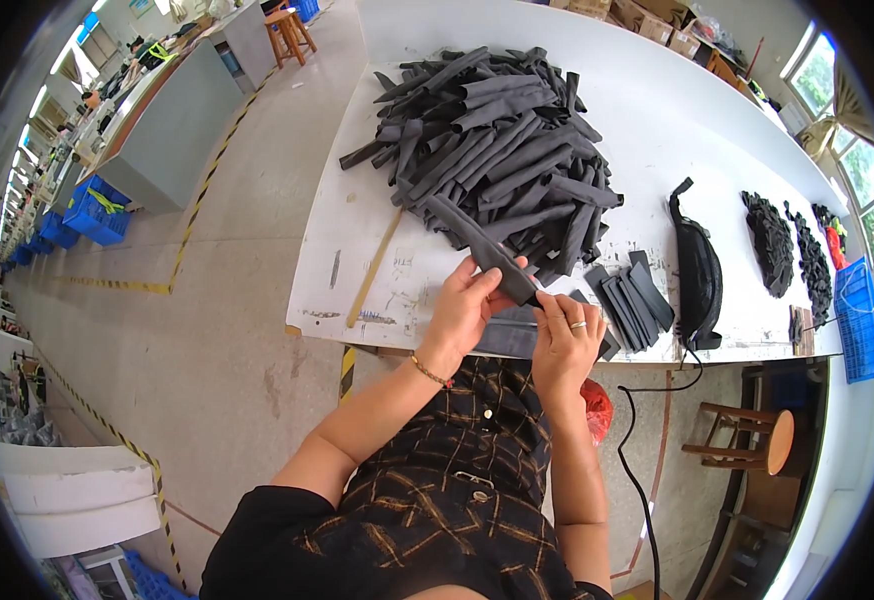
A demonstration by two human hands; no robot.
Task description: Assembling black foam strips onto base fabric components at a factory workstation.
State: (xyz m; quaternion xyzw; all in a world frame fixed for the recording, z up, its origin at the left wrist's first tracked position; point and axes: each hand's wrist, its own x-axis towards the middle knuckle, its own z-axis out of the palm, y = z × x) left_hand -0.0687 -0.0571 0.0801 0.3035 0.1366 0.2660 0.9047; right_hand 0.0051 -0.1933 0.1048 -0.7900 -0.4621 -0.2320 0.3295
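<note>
A dark grey fabric strip (492,262), folded like a sleeve, is held between my two hands above the table's near edge. My left hand (464,305) grips its middle, thumb on top. At the near end, the fingers of my right hand (565,335) pinch the strip; the fingertips partly hide that end. Beyond my hands lies a large heap of similar dark fabric strips (517,150), and the held strip's far end overlaps the heap's near side. Flat dark pieces (505,338) lie under my hands. Just right of my right hand, several flat black pieces (629,308) are fanned out.
The white table (647,190) has a raised back panel. A black pouch-like bag (695,270), dark clumps (769,245) and a blue basket (857,320) are to the right. A wooden ruler-like strip (375,268) lies left. Below are a black cable (629,440) and a wooden stool (779,442).
</note>
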